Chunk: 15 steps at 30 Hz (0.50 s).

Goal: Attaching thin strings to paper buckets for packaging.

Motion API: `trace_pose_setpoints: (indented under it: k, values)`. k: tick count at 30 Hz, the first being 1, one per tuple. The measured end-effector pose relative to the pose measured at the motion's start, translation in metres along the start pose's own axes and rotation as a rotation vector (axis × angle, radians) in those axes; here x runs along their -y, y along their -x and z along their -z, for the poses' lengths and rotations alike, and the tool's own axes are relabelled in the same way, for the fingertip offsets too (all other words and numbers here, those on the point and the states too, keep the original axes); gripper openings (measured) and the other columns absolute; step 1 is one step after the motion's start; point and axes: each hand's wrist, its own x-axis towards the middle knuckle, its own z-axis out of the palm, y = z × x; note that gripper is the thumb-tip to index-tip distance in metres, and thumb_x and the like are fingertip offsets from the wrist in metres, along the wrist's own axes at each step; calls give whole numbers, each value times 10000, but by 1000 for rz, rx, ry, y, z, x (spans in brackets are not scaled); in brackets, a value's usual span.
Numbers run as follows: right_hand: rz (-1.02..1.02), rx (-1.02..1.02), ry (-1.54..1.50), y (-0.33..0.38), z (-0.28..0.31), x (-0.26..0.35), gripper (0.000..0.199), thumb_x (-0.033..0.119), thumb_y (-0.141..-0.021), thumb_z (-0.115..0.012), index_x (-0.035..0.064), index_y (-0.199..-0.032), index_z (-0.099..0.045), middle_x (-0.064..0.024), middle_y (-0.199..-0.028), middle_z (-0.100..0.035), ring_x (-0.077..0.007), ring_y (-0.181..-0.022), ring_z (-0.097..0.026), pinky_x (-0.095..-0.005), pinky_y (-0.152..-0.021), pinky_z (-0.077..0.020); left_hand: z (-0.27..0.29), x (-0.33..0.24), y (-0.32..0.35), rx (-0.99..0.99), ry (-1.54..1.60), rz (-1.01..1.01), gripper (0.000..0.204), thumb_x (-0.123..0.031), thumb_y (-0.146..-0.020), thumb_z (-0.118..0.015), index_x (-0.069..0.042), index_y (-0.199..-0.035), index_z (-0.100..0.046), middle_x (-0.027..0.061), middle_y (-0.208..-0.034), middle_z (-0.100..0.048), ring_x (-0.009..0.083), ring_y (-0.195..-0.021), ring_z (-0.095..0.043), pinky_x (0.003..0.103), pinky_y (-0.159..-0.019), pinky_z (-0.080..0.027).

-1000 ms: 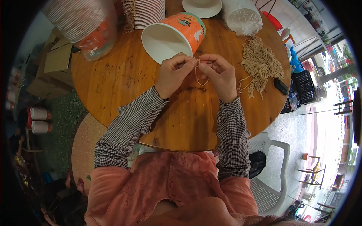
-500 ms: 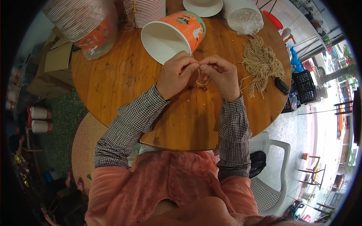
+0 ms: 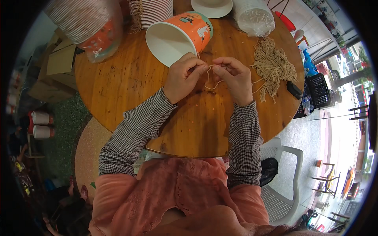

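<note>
My left hand [image 3: 184, 76] pinches a thin beige string [image 3: 210, 87] between thumb and forefinger. Facing it, my right hand [image 3: 235, 78] pinches the same string, with a short span between the two sets of fingertips. A loose loop hangs below them over the table. Just behind my left hand a large orange paper bucket [image 3: 203, 33] lies on its side, its white open mouth turned toward me. A thin piece of string shows at the bucket's rim, near my left fingers. To the right of my right hand lies a bundle of beige strings [image 3: 274, 67].
The round wooden table [image 3: 118, 90] carries a wrapped stack of buckets [image 3: 103, 43] at back left, another stack of white-rimmed buckets [image 3: 156, 11], a white plate [image 3: 212, 8] and bagged lids [image 3: 255, 19]. A small black object [image 3: 293, 90] sits by the right edge. A white plastic chair [image 3: 281, 196] stands at right.
My right hand has moved slightly right, away from my left, and the string between them is drawn out more. The bucket has shifted a little to the left.
</note>
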Motion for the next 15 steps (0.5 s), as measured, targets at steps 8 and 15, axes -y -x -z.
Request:
trace_pose_setpoints:
  k: [8, 15]
  values:
    - [56, -28, 114, 0, -3, -3, 121, 43, -856, -666, -12, -963, -662, 9, -836, -652, -29, -708, -572, -175, -614, -479, 1, 2, 0, 5, -44, -26, 90, -71, -838, -658, 14, -848, -632, 62, -753, -551, 150, -640, -529, 257, -551, -426]
    - [-22, -32, 68, 0, -6, -3, 90, 57, -873, -647, -8, -936, -648, 6, -775, -638, -24, -650, -555, -172, -549, -452, 4, 0, -2, 55, 23, 9, 74, -50, -843, -630, 5, -891, -641, 68, -817, -563, 153, -672, -551, 245, -594, -462]
